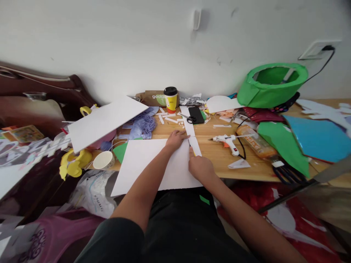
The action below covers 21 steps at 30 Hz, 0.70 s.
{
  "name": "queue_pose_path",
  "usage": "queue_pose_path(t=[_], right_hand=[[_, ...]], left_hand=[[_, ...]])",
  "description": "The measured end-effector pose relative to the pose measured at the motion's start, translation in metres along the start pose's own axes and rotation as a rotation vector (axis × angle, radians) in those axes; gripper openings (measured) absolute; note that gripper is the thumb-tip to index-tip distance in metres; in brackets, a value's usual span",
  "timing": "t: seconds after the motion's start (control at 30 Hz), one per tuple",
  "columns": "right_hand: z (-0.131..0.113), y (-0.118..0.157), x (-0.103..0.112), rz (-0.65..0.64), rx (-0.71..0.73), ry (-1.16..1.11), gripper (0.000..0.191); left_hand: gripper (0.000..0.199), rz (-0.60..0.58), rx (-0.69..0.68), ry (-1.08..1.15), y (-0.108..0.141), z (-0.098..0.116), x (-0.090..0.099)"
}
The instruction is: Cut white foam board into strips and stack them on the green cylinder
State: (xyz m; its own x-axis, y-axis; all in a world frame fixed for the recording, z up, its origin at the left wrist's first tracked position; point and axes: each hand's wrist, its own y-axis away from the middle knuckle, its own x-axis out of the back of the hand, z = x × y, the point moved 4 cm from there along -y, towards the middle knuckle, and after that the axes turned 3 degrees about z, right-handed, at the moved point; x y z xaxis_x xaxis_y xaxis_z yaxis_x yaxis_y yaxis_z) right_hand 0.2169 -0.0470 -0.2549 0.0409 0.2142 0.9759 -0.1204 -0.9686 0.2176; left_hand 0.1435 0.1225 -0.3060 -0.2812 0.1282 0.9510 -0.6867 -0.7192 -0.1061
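A large white board [153, 157] lies on the wooden table in front of me, overhanging its near edge. My left hand [176, 140] presses down on the board's far right part, its fingers stretched toward the right edge. Just to its right and nearer to me, my right hand [201, 167] is closed around what looks like a slim craft knife [189, 143], with the index finger along it. A dark tip meets the board near the left fingertips; most of the tool is hidden. A narrow white strip [195, 145] lies along the board's right edge.
Scissors [191, 119] and a phone [196, 115] lie beyond my hands, near a lidded cup [171, 100]. A glue gun [227, 142] with a cord lies to the right, before a green tub [271, 86]. Another white board [106, 122] leans at left above a paper cup [103, 160].
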Motion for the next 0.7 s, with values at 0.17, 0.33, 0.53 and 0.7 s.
queue_pose_path(t=[0.17,0.33,0.53,0.7], right_hand=[[-0.002,0.007,-0.002,-0.034,-0.004,0.012,0.068],[-0.003,0.019,-0.005,-0.034,-0.004,-0.003,0.067],[-0.004,0.039,-0.004,-0.049,0.000,0.008,0.068],[-0.007,0.060,-0.007,-0.055,-0.001,0.015,0.071]], left_hand=[[0.043,-0.002,0.005,0.020,-0.001,0.000,0.000],[0.040,0.009,0.012,0.029,0.000,0.002,0.005],[0.040,0.016,0.025,0.035,0.000,0.002,0.005],[0.040,0.012,0.033,0.039,0.000,0.002,0.005]])
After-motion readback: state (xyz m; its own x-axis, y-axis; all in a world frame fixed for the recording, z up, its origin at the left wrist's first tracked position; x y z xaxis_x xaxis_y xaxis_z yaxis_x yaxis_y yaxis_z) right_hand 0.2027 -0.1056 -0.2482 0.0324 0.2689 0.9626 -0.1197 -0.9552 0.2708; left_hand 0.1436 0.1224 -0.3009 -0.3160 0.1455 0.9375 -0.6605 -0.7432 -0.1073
